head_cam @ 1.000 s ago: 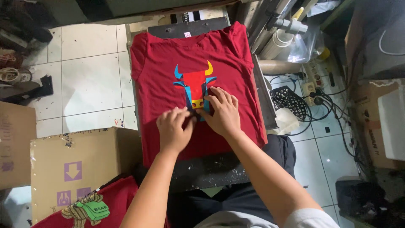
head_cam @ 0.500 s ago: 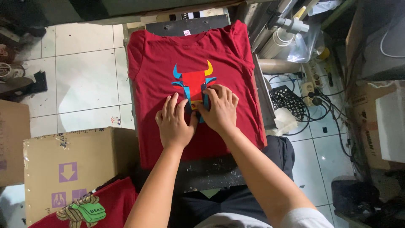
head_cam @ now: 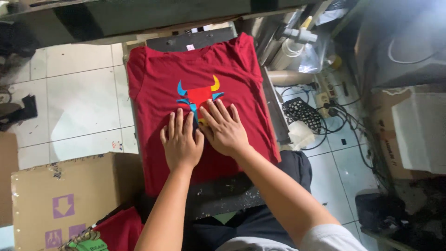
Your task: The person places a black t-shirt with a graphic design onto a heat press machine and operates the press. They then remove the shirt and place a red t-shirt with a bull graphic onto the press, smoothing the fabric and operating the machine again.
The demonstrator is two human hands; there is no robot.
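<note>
shirt: red shirt (head_cam: 204, 65) lies spread on the dark table (head_cam: 223, 195).
left hand (head_cam: 181, 142): fingers now flat and open, no longer bunched, just below the print (head_cam: 199, 95).
right hand (head_cam: 225, 128): flat, open, touching the left.
meaning: the pressing looks like smoothing the print's lower edge.

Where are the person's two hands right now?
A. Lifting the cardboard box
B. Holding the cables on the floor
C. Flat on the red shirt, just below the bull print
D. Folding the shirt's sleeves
C: the left hand and right hand lie palm-down, side by side, on the red shirt, fingertips at the bull print.
</note>
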